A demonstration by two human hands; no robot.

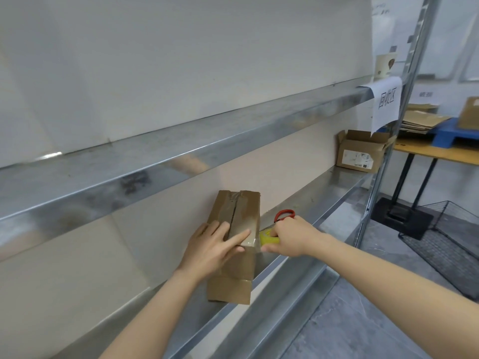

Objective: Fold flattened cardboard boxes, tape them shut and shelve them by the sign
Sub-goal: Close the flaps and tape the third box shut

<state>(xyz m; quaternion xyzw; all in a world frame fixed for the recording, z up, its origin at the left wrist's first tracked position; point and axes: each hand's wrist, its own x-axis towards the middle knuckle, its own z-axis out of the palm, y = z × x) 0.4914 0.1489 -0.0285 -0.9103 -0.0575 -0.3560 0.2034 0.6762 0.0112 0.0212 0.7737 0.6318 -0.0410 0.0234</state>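
Now, left hand (215, 244): fingers straight, pressing cardboard box (238, 211) top.
Right hand (293, 235): curled round yellow tape roll (268, 238), beside box.
Red scissors (284, 214): on shelf (335, 186).

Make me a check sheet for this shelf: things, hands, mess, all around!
Surface: metal shelf, bearing the box.
Job's things: box, top seam taped; yellow tape beside it; sign hanging at the far end.
Clutter: red scissors behind the tape; open box far along; cup above.
Hands: left hand pressing flat on the box; right hand gripping the tape.
Cables: nothing seen.
Surroundings: table with flat cardboard on a blue pallet; wire basket on the floor.
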